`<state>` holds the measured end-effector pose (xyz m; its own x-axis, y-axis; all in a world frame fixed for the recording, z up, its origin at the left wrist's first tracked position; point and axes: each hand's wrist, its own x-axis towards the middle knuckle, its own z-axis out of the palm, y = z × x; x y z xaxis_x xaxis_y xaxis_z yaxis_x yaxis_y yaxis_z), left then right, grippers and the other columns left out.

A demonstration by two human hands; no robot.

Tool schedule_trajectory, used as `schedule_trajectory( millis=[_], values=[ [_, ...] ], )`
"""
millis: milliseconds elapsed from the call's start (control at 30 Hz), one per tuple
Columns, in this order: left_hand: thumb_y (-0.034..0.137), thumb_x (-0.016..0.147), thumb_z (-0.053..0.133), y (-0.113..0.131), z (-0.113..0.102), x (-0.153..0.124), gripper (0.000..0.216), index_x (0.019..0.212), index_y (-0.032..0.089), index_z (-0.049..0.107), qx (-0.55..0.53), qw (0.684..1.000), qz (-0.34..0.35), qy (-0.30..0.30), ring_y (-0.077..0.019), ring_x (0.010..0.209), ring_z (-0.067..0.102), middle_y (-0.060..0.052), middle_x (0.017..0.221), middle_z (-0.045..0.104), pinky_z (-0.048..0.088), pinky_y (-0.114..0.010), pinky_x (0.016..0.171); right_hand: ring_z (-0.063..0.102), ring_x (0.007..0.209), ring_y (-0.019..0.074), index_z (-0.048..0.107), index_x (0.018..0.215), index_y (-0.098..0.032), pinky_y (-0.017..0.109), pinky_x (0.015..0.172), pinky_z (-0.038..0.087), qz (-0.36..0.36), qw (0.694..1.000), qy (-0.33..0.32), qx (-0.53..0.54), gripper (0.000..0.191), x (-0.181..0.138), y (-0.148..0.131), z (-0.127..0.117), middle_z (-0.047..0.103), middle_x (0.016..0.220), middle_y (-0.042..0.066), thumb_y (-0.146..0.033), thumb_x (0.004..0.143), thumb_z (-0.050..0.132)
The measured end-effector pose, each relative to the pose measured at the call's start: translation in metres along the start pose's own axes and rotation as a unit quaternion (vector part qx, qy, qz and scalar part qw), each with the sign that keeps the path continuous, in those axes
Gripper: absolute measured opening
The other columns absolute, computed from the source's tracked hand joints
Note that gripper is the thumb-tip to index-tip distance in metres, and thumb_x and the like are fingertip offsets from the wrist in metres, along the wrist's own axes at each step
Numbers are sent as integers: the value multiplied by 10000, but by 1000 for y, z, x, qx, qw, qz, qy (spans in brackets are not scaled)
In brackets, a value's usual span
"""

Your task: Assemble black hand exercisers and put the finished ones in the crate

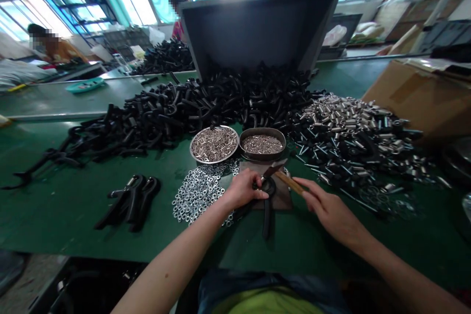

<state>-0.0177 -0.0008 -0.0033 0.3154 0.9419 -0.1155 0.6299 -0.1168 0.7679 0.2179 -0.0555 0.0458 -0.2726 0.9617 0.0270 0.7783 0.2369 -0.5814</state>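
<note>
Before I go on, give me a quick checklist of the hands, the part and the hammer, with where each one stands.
1. Right hand gripping the hammer: ok, fingers are on the wooden handle.
2. Left hand steadying the black part: ok, it holds the rounded end.
3. Rounded end over the brown pad: ok, though the straight end extends past the pad's near edge.
4. Left hand well clear of the hammer head: not ok, the head appears right by its fingers.
5. Anything seated inside the rounded end: cannot tell, too small and partly covered.
6. Small metal pieces in the round dish: ok, plenty.
</note>
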Motion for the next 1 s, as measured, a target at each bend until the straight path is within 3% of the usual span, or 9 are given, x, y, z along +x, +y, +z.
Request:
schedule_trajectory(
  millis=[100,200,267,400,500,567,733,900,1000],
  values=[
    [380,558,810,2,8,-28,483,928,192,563,98,983,20,156,-256,1061,481,-75,1130,514,398,-380,878,681,792,163,456,1316,-250,258,632,544,-34,996,66,58,394,-24,-9,-10,677,1078,64,-311,940,354],
    [375,657,752,0,21,-55,449,990,177,526,146,961,13,235,-263,1066,480,-103,1127,508,409,-396,887,683,780,155,406,1353,-264,259,655,559,-99,976,165,96,414,-38,-8,-5,671,1093,77,-256,943,344],
    [322,761,658,-2,28,-67,257,928,179,525,161,962,4,218,-226,915,530,-69,951,558,443,-359,802,691,773,172,453,1321,-250,282,674,570,-139,976,160,52,405,-36,-3,4,698,1017,77,-222,931,349],
    [229,823,548,-4,34,-70,53,842,192,515,185,964,0,192,-200,810,545,-48,847,575,449,-320,729,692,880,203,479,1318,-288,352,775,573,-135,989,6,-62,429,-22,-3,11,707,1042,43,-194,914,372],
    [221,811,555,-3,32,-66,55,824,191,510,192,964,-4,183,-201,818,545,-53,852,578,447,-313,728,644,1024,195,382,1384,-301,341,844,552,-142,988,55,-28,466,-23,-10,8,628,1224,42,-199,931,353],
    [220,807,557,-1,31,-65,57,821,191,510,193,965,-7,175,-200,819,545,-53,850,577,446,-311,732,647,1018,190,361,1399,-282,318,828,557,-156,983,93,-10,478,-26,-11,8,620,1235,55,-189,930,339],
    [219,799,551,2,26,-64,54,813,188,508,197,969,-16,149,-195,799,553,-56,843,578,444,-302,710,673,954,187,454,1332,-312,332,810,564,-130,989,-20,-64,427,-18,-7,10,662,1167,8,-207,929,361],
    [245,788,564,6,21,-62,77,811,189,516,202,970,-25,136,-193,800,563,-53,843,595,430,-290,697,609,1088,190,393,1371,-235,313,872,531,-82,990,108,-26,426,3,-2,4,580,1290,48,-273,956,305],
    [295,769,579,8,19,-58,115,799,195,530,207,969,-58,121,-188,758,574,-42,807,608,412,-275,647,664,976,213,446,1342,-257,322,773,565,-69,995,45,-59,418,13,16,9,644,1199,33,-317,951,311]
  ],
)
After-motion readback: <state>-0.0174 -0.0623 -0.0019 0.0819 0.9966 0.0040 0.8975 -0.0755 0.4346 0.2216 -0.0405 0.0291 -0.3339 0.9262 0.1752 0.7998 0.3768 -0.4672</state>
